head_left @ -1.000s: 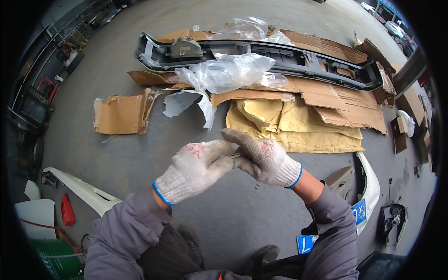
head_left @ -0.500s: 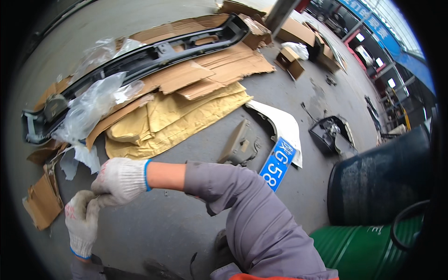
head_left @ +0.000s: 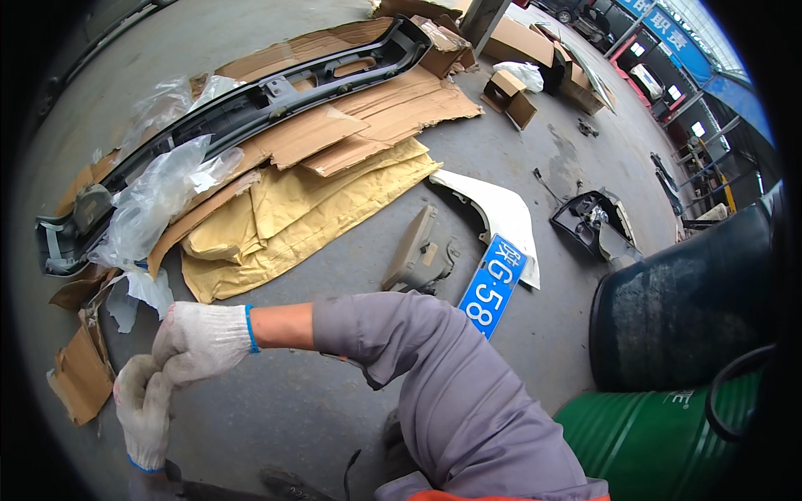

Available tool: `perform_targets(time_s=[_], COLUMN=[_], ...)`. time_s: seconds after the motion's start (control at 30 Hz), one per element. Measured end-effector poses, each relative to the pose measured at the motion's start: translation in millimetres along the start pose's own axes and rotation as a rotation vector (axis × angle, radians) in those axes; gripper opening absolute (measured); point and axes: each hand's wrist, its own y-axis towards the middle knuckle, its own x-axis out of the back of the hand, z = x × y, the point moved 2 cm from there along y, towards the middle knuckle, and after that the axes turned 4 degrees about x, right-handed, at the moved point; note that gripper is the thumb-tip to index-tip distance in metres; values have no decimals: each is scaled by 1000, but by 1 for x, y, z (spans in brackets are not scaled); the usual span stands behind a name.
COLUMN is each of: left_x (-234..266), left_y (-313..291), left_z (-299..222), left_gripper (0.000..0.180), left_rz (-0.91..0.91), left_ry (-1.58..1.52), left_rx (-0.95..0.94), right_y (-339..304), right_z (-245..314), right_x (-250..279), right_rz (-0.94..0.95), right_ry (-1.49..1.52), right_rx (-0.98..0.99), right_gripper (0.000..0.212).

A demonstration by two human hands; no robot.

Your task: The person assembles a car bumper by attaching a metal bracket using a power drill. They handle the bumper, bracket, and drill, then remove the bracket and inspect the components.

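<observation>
Both my hands wear white knit gloves with blue cuffs and meet at the lower left, above the grey floor. My right hand (head_left: pixel 203 341) reaches across from the right, its fingers closed and pressed against the other glove. Just below it my left hand (head_left: pixel 144 415) is closed too, thumb and fingers together. Whatever lies between the fingertips is hidden. Beyond the hands, a crumpled clear plastic sheet (head_left: pixel 159 200) drapes over the near end of a long black vehicle bumper (head_left: pixel 280 98). The bumper lies on flattened cardboard (head_left: pixel 401 108), and a yellow wrapping sheet (head_left: pixel 301 217) spreads beside it.
On the floor right of centre lie a grey lamp housing (head_left: pixel 413 248), a white fender panel (head_left: pixel 508 209), a blue licence plate (head_left: pixel 493 286) and a black headlamp (head_left: pixel 595 224). A dark barrel (head_left: pixel 681 301) and a green drum (head_left: pixel 643 438) stand at right. Open cartons (head_left: pixel 518 50) sit farther back.
My joined hands have shifted slightly down in the picture, still pressed together. The floor items appear slightly farther left and up as the view shifts.
</observation>
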Motion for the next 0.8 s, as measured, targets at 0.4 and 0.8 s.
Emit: perform_targets(time_s=[0.4,0.8], left_x=[-46,-107], left_y=[25,46], left_z=[32,132], left_gripper=[16,33], left_rz=[262,522], left_ry=[136,891], left_rx=[148,-149], right_y=[-43,-148], right_z=[-34,-65], right_x=[2,-46], right_rz=[264,388], right_ry=[-377,-425], right_rx=[-265,-823], right_gripper=[33,38])
